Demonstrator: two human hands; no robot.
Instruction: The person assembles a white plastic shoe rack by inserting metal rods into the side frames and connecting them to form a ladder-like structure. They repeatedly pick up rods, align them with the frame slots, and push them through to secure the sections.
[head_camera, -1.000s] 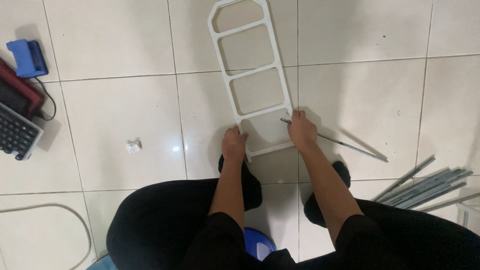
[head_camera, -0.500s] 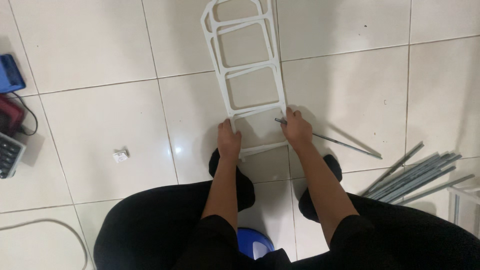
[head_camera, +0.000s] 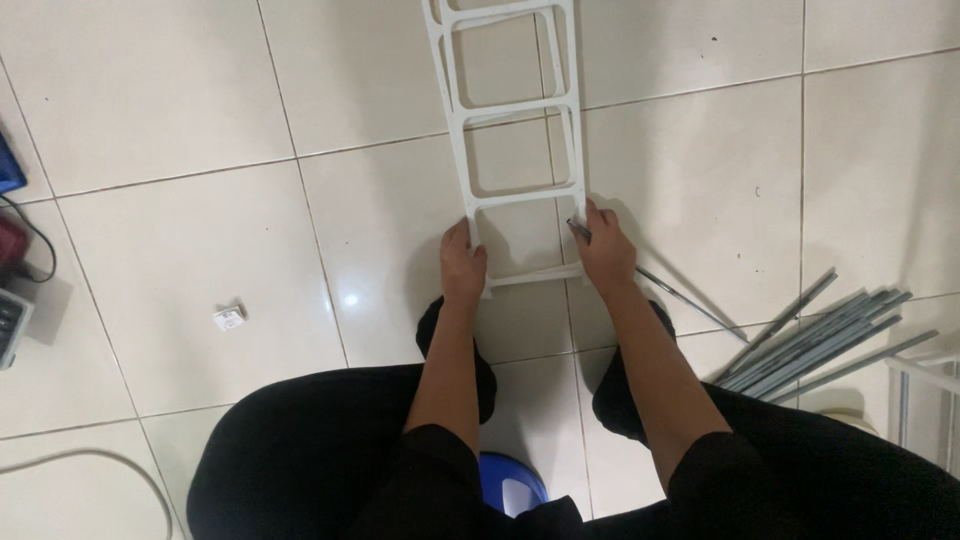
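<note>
The person is sitting over a pale tiled floor (head_camera: 180, 150), both hands reaching forward to a white plastic frame (head_camera: 515, 110) — a ladder-like panel of open rectangles that is running away from them toward the far edge of the view. The left hand (head_camera: 462, 266) is gripping the frame's left rail near its near end, fingers curled over the edge. The right hand (head_camera: 606, 255) is closing on the right rail just opposite, and its fingers are also pinching a thin metal rod (head_camera: 690, 301) against the rail; the rod is trailing off to the right, along the floor. The frame's near crossbar is lying between the two hands.

Further right, a bundle of grey metal rods (head_camera: 825, 340) is lying on the tiles, well apart from the hands. On the left a small white scrap (head_camera: 230, 318) is sitting alone on a tile, and a pale cable (head_camera: 120, 462) is curving across the near left corner. A blue stool (head_camera: 512, 486) is showing between the person's black-clad legs.
</note>
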